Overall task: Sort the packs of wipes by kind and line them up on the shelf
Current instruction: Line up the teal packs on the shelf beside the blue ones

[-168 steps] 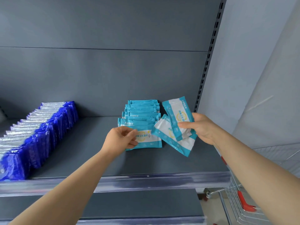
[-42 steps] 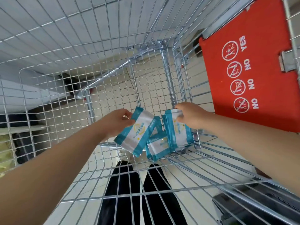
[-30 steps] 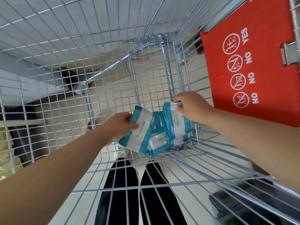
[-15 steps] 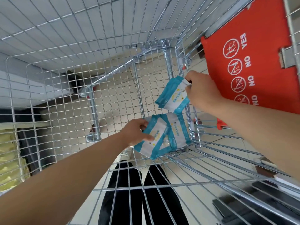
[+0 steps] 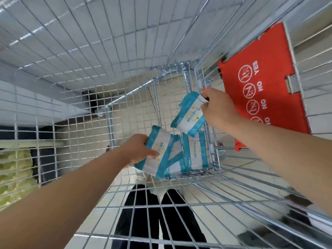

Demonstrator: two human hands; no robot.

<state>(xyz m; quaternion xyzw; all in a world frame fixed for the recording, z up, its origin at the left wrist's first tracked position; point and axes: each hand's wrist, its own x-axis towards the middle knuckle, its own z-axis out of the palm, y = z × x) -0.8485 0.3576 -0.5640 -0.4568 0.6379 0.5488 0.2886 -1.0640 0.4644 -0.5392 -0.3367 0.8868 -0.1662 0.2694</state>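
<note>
I look down into a wire shopping cart [image 5: 125, 72]. My left hand [image 5: 139, 150] grips a teal-and-white pack of wipes [image 5: 158, 153] near the cart's bottom. My right hand [image 5: 219, 106] pinches the top corner of another teal-and-white pack [image 5: 188, 115], which hangs tilted above the others. Two more packs of the same kind lie on the cart floor: one partly under the left-hand pack [image 5: 175, 166], one against the right corner [image 5: 195, 151]. The shelf is out of view.
The cart's red plastic child-seat flap [image 5: 265, 83] with YES/NO pictograms stands at the right. Wire walls close in on all sides. Dark trouser legs [image 5: 152, 221] show through the cart floor. A lower shelf with yellow-green goods [image 5: 12, 169] is at the left.
Earlier I stood at the shelf placing teal packs; the view then turned down into the cart. In the last second my right hand lifted one pack off the pile, and my left hand gripped another.
</note>
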